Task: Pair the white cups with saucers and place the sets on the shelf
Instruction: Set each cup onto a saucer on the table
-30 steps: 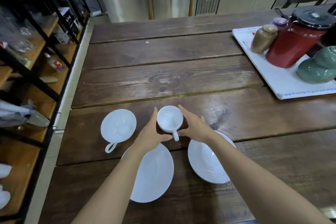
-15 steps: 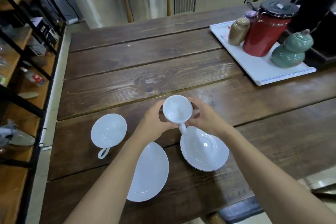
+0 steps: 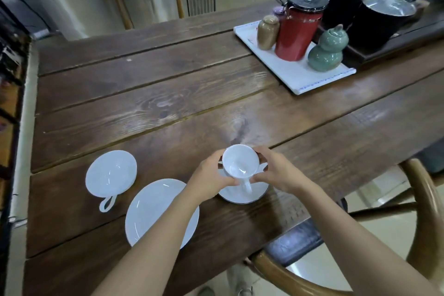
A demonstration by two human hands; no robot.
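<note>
A white cup [image 3: 240, 162] is held between both hands directly over the right saucer [image 3: 242, 196], its handle pointing toward me. My left hand [image 3: 211, 175] grips the cup's left side and my right hand [image 3: 276, 170] grips its right side. Whether the cup touches the saucer is hidden by my fingers. A second white cup [image 3: 111, 172] stands on the wooden table [image 3: 144, 94] at the left, handle toward me. A second saucer [image 3: 153, 209] lies in front of it, partly under my left forearm.
A white tray [image 3: 295, 77] at the back right carries a red canister [image 3: 299, 29], a brown jar [image 3: 267, 32] and a green gourd jar [image 3: 328, 49]. Dark kettles stand behind it. A shelf rack [image 3: 9, 67] runs along the left. A wooden chair [image 3: 360, 259] sits below right.
Both hands lifted the cup from the table and carried it back over the right saucer. The view swung to the right, so the shelf is mostly out of frame.
</note>
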